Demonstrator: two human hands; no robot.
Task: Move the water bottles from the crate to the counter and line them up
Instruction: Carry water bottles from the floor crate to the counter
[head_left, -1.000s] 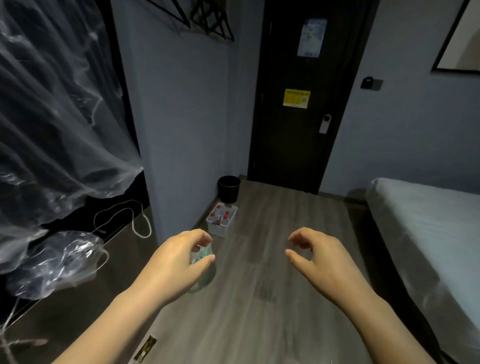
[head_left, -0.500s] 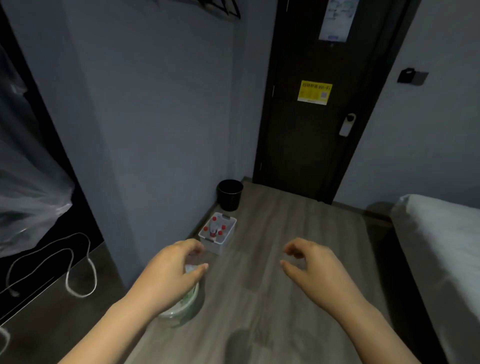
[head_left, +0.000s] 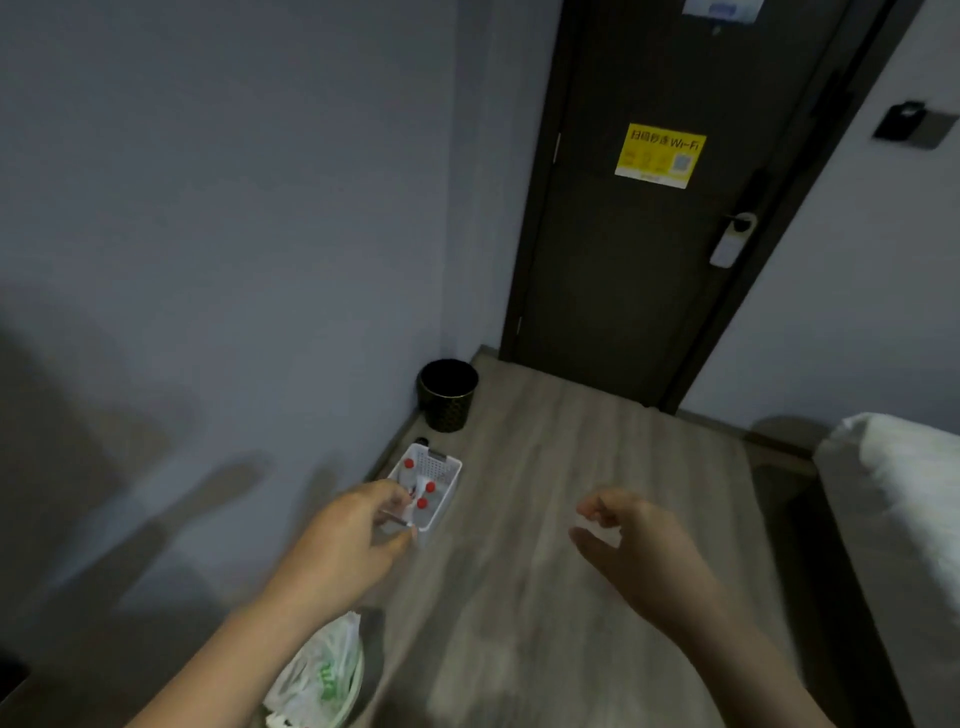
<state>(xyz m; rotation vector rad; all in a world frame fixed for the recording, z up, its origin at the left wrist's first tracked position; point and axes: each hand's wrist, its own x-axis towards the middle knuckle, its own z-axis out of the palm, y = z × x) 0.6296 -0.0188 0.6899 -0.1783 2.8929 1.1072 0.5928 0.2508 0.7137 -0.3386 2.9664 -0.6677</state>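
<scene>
Wood floor (head_left: 524, 457): crate (head_left: 448, 475) of bottles (head_left: 422, 503) at its wall edge, bin (head_left: 448, 395) behind, bag (head_left: 322, 675) nearer. Left hand (head_left: 353, 540) and right hand (head_left: 639, 551) hover loosely curled, empty.

Field notes, facing the door:

- White perforated plastic crate (head_left: 451, 469) sits on the wood-grain plank floor (head_left: 571, 457), at the foot of the grey wall (head_left: 234, 234) on the left.
- Red-capped clear water bottles (head_left: 422, 503) stand upright inside it.
- Black round waste bin (head_left: 448, 397) is just behind the crate, in the corner beside the dark door (head_left: 639, 291).
- Yellow Wi-Fi sticker (head_left: 660, 155) is on the door.
- White-covered bed (head_left: 914, 467) lies along the right edge, well apart from the crate.
- White-and-green plastic bag (head_left: 322, 670) is on the floor nearest the camera, under the left forearm.
- Left hand (head_left: 348, 545) overlaps the crate's near end.
- Right hand (head_left: 639, 551) is to its right, over the floor.
</scene>
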